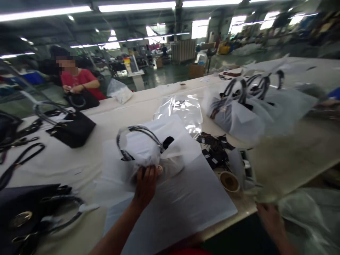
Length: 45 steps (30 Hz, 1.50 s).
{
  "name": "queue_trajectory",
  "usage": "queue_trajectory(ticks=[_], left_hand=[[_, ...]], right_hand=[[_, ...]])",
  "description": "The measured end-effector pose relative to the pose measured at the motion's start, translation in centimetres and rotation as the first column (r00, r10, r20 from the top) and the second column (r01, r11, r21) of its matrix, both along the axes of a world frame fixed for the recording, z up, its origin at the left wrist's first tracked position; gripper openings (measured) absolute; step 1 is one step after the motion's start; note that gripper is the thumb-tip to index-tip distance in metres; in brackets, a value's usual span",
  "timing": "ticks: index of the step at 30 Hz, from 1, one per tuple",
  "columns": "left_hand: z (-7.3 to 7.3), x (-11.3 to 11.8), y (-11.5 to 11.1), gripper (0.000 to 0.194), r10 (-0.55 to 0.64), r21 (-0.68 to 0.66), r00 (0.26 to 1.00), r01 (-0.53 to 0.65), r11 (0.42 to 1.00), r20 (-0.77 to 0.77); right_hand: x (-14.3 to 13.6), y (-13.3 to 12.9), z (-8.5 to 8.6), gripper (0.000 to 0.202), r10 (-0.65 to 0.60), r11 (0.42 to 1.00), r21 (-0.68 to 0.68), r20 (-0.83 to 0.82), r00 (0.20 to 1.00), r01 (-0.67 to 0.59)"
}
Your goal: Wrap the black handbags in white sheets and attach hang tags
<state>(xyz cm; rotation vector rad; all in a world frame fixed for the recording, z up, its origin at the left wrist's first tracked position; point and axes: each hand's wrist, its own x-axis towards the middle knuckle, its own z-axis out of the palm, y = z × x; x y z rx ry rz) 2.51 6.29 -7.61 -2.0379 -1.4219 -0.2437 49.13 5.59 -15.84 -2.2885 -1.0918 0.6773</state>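
My left hand [145, 186] rests against the front of a handbag [170, 165] that is wrapped in thin white paper, its fingers bent over the paper near a round gold emblem. Whether the fingers grip anything is unclear. The wrapped handles [140, 130] of this bag stand upright. Under the bag lie large white sheets [186, 198]. At the lower right, my right hand [269, 217] is by the table's front edge, at the corner of a blurred, translucent brownish sheet [287, 166]. Its fingers are bent and pressed together on that corner.
Black tags [216, 152] and a tape roll [230, 181] lie right of the sheets. Wrapped bags [239, 113] stand back right. Dark bags [73, 129] are at the left. Clear plastic [183, 106] lies behind. Across the table a person in red [82, 79] handles a dark bag.
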Motion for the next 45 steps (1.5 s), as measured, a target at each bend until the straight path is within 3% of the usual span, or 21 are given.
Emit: queue_trajectory(ticks=[2, 4, 8, 10, 12, 15, 22, 28, 36, 41, 45], left_hand=[[-0.3, 0.2, -0.1, 0.041, 0.032, -0.009, 0.999, -0.032, 0.999, 0.001], [-0.7, 0.4, -0.3, 0.042, 0.054, -0.011, 0.999, -0.054, 0.999, 0.002], [-1.0, 0.8, -0.7, 0.043, 0.085, 0.005, 0.996, -0.085, 0.996, 0.032], [-1.1, 0.9, -0.8, 0.043, 0.089, -0.002, 0.995, -0.089, 0.996, 0.05], [-1.3, 1.0, -0.8, 0.044, 0.08, -0.007, 0.994, -0.08, 0.997, 0.07], [-1.4, 0.9, -0.9, 0.043, 0.029, 0.02, 0.994, -0.031, 0.999, 0.101], [-1.1, 0.5, -0.9, 0.045, -0.068, 0.04, 0.975, 0.061, 0.997, 0.21], [-0.7, 0.1, -0.7, 0.036, -0.134, 0.08, 0.958, 0.118, 0.99, 0.254], [0.6, -0.7, -0.1, 0.034, -0.164, 0.063, 0.94, 0.152, 0.986, 0.3], [-0.4, -1.3, 0.1, 0.045, -0.128, -0.022, 0.963, 0.137, 0.99, 0.235], [-1.2, -1.3, 0.0, 0.049, -0.09, -0.062, 0.949, 0.114, 0.992, 0.301]], right_hand=[[-2.6, 0.1, 0.4, 0.022, 0.09, 0.995, -0.033, -0.07, 0.994, -0.092], [-7.4, 0.1, 1.9, 0.032, 0.274, 0.96, 0.017, -0.243, 0.931, -0.278], [-20.1, 0.8, 7.1, 0.033, 0.612, 0.783, 0.226, -0.445, 0.654, -0.579], [-25.5, 1.7, 9.6, 0.032, 0.688, 0.714, 0.341, -0.5, 0.526, -0.611], [-29.4, 2.8, 11.3, 0.032, 0.713, 0.685, 0.418, -0.55, 0.434, -0.597], [-33.0, 4.5, 11.7, 0.032, 0.705, 0.698, 0.464, -0.582, 0.406, -0.546], [-35.8, 6.5, 9.0, 0.035, 0.593, 0.804, 0.395, -0.471, 0.653, -0.445], [-36.5, 6.8, 9.0, 0.039, 0.52, 0.849, 0.328, -0.387, 0.761, -0.414], [-36.8, 7.3, 8.5, 0.03, 0.468, 0.883, 0.167, -0.379, 0.799, -0.438], [-36.2, 7.1, 7.1, 0.03, 0.426, 0.887, 0.092, -0.54, 0.726, -0.452], [-34.4, 6.2, 5.2, 0.032, 0.402, 0.884, 0.023, -0.546, 0.735, -0.467]])
